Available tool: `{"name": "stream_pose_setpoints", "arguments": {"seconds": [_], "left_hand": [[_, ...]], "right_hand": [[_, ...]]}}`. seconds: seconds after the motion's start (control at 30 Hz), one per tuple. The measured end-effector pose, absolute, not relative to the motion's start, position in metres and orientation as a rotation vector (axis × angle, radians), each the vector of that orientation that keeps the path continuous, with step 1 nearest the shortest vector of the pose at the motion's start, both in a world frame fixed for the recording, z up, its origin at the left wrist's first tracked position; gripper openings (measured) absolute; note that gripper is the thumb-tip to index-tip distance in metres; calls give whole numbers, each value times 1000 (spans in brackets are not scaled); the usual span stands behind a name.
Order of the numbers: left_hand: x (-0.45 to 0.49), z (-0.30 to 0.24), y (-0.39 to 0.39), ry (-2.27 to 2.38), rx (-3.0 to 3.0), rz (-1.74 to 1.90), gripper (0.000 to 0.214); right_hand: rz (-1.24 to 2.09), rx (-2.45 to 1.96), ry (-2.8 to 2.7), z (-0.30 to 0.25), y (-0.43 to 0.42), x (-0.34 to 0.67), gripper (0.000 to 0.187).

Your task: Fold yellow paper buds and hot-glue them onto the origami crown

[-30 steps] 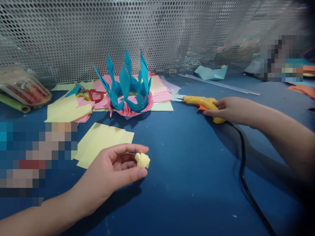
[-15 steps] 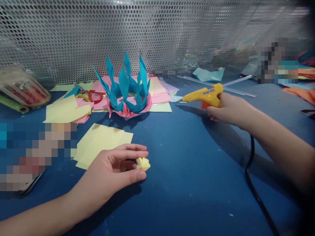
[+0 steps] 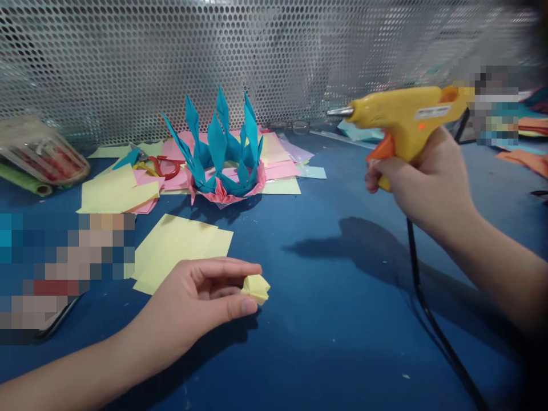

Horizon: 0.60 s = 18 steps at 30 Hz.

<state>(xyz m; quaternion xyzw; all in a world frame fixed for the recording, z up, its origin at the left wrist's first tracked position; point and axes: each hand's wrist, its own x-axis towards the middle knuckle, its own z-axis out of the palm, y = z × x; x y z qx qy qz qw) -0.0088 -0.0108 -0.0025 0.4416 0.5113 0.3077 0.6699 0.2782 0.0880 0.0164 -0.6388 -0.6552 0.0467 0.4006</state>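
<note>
My left hand point(image 3: 201, 299) pinches a small folded yellow paper piece point(image 3: 256, 288) between thumb and forefinger, low over the blue table point(image 3: 325, 319). My right hand point(image 3: 422, 182) grips a yellow hot glue gun point(image 3: 402, 117) held up in the air at the right, its metal nozzle pointing left and its orange trigger under my fingers. A black cord point(image 3: 432, 319) hangs from the gun down to the table. A blue paper crown on a pink paper base point(image 3: 220, 154) stands at the back centre, well apart from both hands.
Loose yellow paper squares point(image 3: 180, 245) lie just behind my left hand. Pink and yellow sheets point(image 3: 274, 160) and red-handled scissors point(image 3: 165, 166) surround the crown. A plastic pack point(image 3: 38, 151) sits far left. A perforated metal screen point(image 3: 257, 57) closes the back.
My right hand has lifted the glue gun off the table and raised it up and toward me. My left hand has turned the yellow piece slightly, staying in place.
</note>
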Motion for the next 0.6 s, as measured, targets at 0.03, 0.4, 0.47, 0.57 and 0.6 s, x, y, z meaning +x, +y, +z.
{"name": "stream_pose_setpoints", "arguments": {"seconds": [0.03, 0.4, 0.47, 0.57, 0.6], "left_hand": [[-9, -3, -11, 1145, 985, 703, 26], [-6, -2, -14, 1138, 1289, 864, 17], [-5, -2, -15, 1115, 1306, 864, 19], [-4, -2, -16, 1128, 1223, 845, 21], [-4, -2, -16, 1139, 1196, 856, 21]], "right_hand": [[185, -1480, -1619, 16, 86, 276, 27], [558, -1061, -1902, 11, 58, 250, 5], [576, -1090, -1902, 10, 53, 245, 10], [494, -1163, -1898, 7, 49, 241, 24], [441, -1170, -1912, 6, 48, 239, 25]]}}
